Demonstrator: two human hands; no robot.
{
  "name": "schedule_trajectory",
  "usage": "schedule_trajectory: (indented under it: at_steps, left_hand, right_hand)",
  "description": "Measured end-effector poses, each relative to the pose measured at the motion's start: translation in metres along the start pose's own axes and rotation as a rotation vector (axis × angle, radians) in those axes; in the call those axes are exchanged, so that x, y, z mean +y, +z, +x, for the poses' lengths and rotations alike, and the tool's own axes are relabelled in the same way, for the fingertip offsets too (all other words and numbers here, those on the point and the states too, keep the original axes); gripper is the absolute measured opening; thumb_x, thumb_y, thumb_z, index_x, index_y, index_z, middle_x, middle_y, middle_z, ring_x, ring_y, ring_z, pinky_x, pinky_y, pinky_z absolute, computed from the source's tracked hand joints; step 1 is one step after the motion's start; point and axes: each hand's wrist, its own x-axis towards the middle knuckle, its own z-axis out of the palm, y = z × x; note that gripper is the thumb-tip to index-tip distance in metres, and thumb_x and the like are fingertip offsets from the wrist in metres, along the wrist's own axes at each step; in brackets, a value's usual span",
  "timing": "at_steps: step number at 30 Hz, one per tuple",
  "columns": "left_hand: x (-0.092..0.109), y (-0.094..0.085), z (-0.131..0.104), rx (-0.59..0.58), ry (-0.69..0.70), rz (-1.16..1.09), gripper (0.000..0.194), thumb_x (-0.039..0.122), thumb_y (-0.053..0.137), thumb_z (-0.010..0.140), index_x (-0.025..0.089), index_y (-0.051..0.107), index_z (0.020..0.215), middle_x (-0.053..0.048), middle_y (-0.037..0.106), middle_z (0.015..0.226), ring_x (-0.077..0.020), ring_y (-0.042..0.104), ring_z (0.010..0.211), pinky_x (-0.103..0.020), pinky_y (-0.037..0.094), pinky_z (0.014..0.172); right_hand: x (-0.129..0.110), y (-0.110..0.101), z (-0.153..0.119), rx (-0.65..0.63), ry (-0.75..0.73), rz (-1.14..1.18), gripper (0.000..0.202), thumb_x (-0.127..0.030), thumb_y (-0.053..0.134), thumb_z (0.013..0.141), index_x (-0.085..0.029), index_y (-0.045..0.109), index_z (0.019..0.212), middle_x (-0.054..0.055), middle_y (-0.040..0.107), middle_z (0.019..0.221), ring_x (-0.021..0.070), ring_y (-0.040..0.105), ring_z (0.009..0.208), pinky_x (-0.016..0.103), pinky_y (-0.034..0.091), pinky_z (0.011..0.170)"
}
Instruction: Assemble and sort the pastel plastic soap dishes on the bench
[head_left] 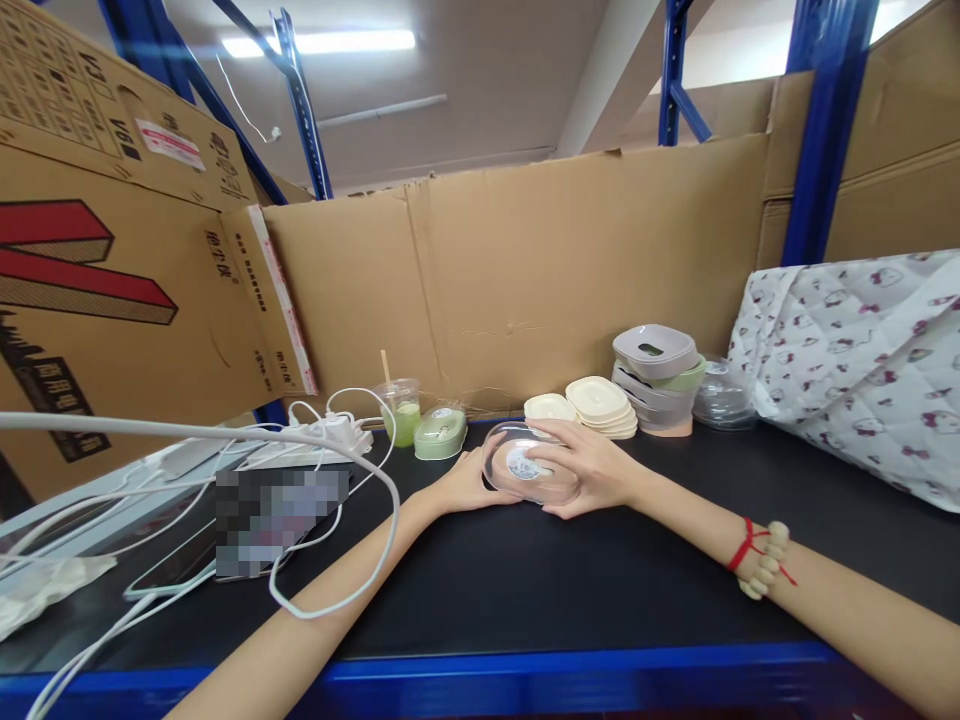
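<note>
On black bench, left hand & right hand cup clear lid from both sides, fingers closed round it, steadying it.

the near stretch of the black bench top between the two forearms is left bare, so free passage is offered there. to the left, the way is blocked by looping white cables and a power strip. behind, room is closed off by a cup, a green box, stacked lids, stacked containers, the cardboard wall and a patterned cloth at right.
</note>
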Motion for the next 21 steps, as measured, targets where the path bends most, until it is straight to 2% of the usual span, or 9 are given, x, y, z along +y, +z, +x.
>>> schedule_trajectory:
  at_steps: [3, 5, 7, 12, 14, 16, 18, 21]
  left_hand:
    - [-0.003, 0.002, -0.001, -0.006, -0.041, 0.05, 0.087, 0.053, 0.064, 0.071, 0.021, 0.024, 0.141, -0.014, 0.034, 0.143, -0.0319, 0.036, 0.128, -0.051, 0.029, 0.104]
    - [-0.003, 0.001, -0.002, -0.025, -0.049, 0.101, 0.084, 0.059, 0.056, 0.075, 0.019, 0.024, 0.142, -0.015, 0.036, 0.142, -0.0326, 0.037, 0.128, -0.051, 0.03, 0.104]
    - [0.0, 0.0, -0.003, -0.045, -0.051, 0.157, 0.082, 0.062, 0.049, 0.078, 0.018, 0.024, 0.142, -0.015, 0.035, 0.142, -0.0325, 0.037, 0.128, -0.05, 0.031, 0.104]
    - [0.011, -0.004, -0.007, -0.076, -0.029, 0.206, 0.075, 0.06, 0.041, 0.084, 0.022, 0.018, 0.144, -0.012, 0.033, 0.144, -0.0294, 0.041, 0.126, -0.047, 0.032, 0.102]
    - [0.013, -0.003, -0.007, -0.077, 0.023, 0.238, 0.067, 0.057, 0.038, 0.087, 0.024, 0.022, 0.143, -0.011, 0.043, 0.138, -0.0271, 0.049, 0.117, -0.046, 0.036, 0.099]
    - [0.014, -0.002, -0.008, -0.066, 0.069, 0.292, 0.059, 0.053, 0.037, 0.089, 0.025, 0.031, 0.14, -0.01, 0.056, 0.121, -0.0249, 0.055, 0.104, -0.043, 0.042, 0.092]
    - [0.014, 0.0, -0.007, -0.06, 0.102, 0.327, 0.053, 0.05, 0.039, 0.09, 0.025, 0.039, 0.137, -0.009, 0.06, 0.108, -0.0234, 0.057, 0.097, -0.04, 0.044, 0.088]
    - [0.016, 0.001, -0.007, -0.066, 0.137, 0.298, 0.047, 0.046, 0.042, 0.09, 0.025, 0.044, 0.132, -0.009, 0.056, 0.112, -0.0221, 0.055, 0.1, -0.038, 0.043, 0.091]
  right_hand:
    - [0.003, -0.007, 0.001, 0.065, -0.074, -0.156, 0.042, -0.039, 0.061, 0.079, -0.026, 0.055, 0.118, 0.013, 0.046, 0.133, 0.0278, 0.042, 0.124, 0.045, 0.042, 0.095]
    - [0.008, -0.016, 0.001, 0.149, -0.039, -0.249, 0.035, -0.041, 0.057, 0.084, -0.029, 0.055, 0.117, 0.01, 0.048, 0.132, 0.0268, 0.044, 0.123, 0.044, 0.043, 0.094]
    - [0.017, -0.029, -0.003, 0.263, 0.063, -0.331, 0.036, -0.044, 0.057, 0.083, -0.028, 0.055, 0.116, 0.011, 0.047, 0.13, 0.0284, 0.046, 0.12, 0.045, 0.044, 0.092]
    - [0.051, -0.067, -0.028, 0.562, 0.536, -0.484, 0.054, -0.051, 0.062, 0.077, -0.023, 0.046, 0.121, 0.016, 0.04, 0.131, 0.0375, 0.04, 0.121, 0.055, 0.041, 0.091]
    - [0.065, -0.081, -0.043, 0.71, 0.706, -0.524, 0.054, -0.049, 0.059, 0.079, -0.02, 0.045, 0.122, 0.02, 0.039, 0.128, 0.0386, 0.04, 0.12, 0.056, 0.041, 0.088]
    - [0.076, -0.092, -0.057, 0.83, 0.901, -0.542, 0.05, -0.048, 0.057, 0.08, -0.017, 0.048, 0.119, 0.022, 0.04, 0.125, 0.0392, 0.042, 0.115, 0.056, 0.04, 0.085]
    - [0.081, -0.1, -0.067, 0.876, 1.092, -0.524, 0.048, -0.044, 0.061, 0.078, -0.015, 0.054, 0.115, 0.024, 0.04, 0.123, 0.0399, 0.045, 0.111, 0.055, 0.039, 0.084]
    - [0.08, -0.106, -0.074, 0.801, 1.321, -0.456, 0.048, -0.037, 0.068, 0.072, -0.012, 0.059, 0.112, 0.025, 0.039, 0.123, 0.0406, 0.046, 0.11, 0.052, 0.036, 0.089]
